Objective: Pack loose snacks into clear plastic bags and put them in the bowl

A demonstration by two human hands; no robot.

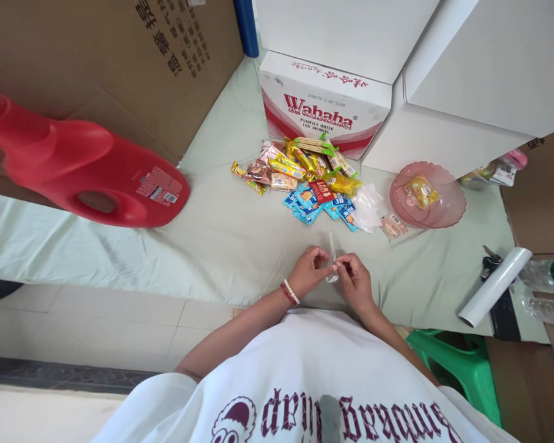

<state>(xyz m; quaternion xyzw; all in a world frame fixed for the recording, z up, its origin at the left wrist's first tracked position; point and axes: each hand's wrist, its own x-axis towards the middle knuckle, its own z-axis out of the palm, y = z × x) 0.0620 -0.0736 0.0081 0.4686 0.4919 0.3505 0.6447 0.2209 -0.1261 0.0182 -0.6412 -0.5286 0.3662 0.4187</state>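
Between my two hands, close to my body at the table's front edge, is a clear plastic bag [332, 246], narrow and seen nearly edge-on. My left hand [310, 269], with a beaded bracelet at the wrist, pinches one side of it. The fingertips of my right hand [354, 280] pinch the other side, nearly touching the left thumb. Just beyond lie blue snack packets [307, 203], a red packet [321, 191] and a heap of yellow and brown wrapped snacks [289, 166]. More clear plastic bags [368, 206] lie at the heap's right, beside a small pinkish packet [393, 226].
A pink glass bowl [452, 206] holding a wrapped snack stands at right. Behind the heap is a Wahaha carton [323, 111]. A large red jug [106, 166] is at left. A white roll [495, 288], keys and plastic bottles [542, 275] lie at far right; below is a green stool [464, 363].
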